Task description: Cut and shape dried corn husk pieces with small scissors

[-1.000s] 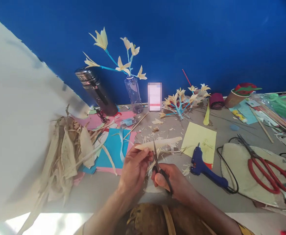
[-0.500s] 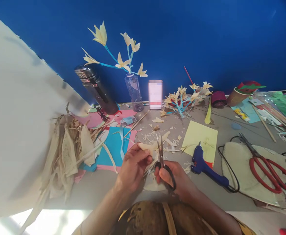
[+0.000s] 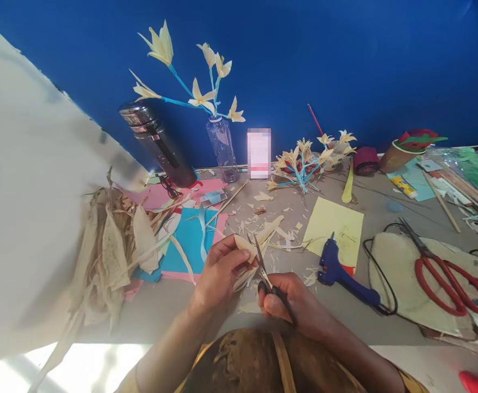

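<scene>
Item: dried husk strip (image 3: 250,246), pale, thin; I judge it light, brittle, prone to tearing. It sits at table centre, pinched at its near end by my left hand (image 3: 219,273), fingers closed on it. My right hand (image 3: 294,305), at 4 o'clock of the strip, grips small scissors (image 3: 263,268), blades slightly parted at the strip. Best held close beside the cut. Blue glue gun (image 3: 337,270) lies at 3 o'clock.

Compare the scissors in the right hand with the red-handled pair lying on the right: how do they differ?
The small scissors have dark handles and are gripped by the right hand; the red scissors lie untouched on a pale mat. The small scissors look slimmer and shorter; the red scissors have big loop handles. The small scissors' blades meet the husk strip pinched by the left hand; the red scissors touch no husk. Both point away from the person.
</scene>
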Available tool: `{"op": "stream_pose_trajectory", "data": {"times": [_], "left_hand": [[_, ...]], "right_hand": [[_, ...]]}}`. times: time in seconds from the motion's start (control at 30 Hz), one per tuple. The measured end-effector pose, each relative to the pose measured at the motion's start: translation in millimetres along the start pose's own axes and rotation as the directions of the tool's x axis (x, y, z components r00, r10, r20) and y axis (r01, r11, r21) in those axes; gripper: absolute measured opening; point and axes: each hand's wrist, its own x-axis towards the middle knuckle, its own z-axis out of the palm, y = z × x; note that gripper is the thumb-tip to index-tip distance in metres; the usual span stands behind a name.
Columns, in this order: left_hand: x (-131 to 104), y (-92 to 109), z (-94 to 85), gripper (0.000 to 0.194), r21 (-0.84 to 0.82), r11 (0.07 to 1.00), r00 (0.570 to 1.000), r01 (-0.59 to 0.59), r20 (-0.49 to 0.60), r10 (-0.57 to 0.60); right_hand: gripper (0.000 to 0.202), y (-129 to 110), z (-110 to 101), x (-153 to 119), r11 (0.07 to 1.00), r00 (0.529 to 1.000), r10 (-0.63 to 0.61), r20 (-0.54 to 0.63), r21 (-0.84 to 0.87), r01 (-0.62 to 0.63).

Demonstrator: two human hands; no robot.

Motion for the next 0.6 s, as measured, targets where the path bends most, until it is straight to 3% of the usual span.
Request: {"op": "stream_pose_trajectory", "data": {"times": [0.27, 0.4, 0.5, 0.6], "left_hand": [[1, -5, -11.0, 0.012, 0.162, 0.986, 0.999, -0.048, 0.024, 0.045], [0, 3, -6.6, 0.013, 0.101, 0.995, 0.999, -0.003, 0.053, -0.002], [-1, 5, -1.8, 0.013, 0.025, 0.999, 0.999, 0.023, 0.049, -0.025], [-1, -1, 2.3, 0.011, -0.024, 0.997, 0.997, 0.069, 0.046, -0.068]], "right_hand": [[0.056, 15, 2, 3, 0.998, 0.996, 0.056, -0.075, -0.038, -0.059], [0.051, 17, 1, 4, 0.997, 0.993, 0.067, -0.098, -0.034, -0.071], [0.043, 8, 0, 6, 1.000, 0.986, -0.010, -0.169, 0.010, 0.012], [0.041, -3, -1, 11, 0.990, 0.934, -0.090, -0.345, 0.068, 0.121]]}}
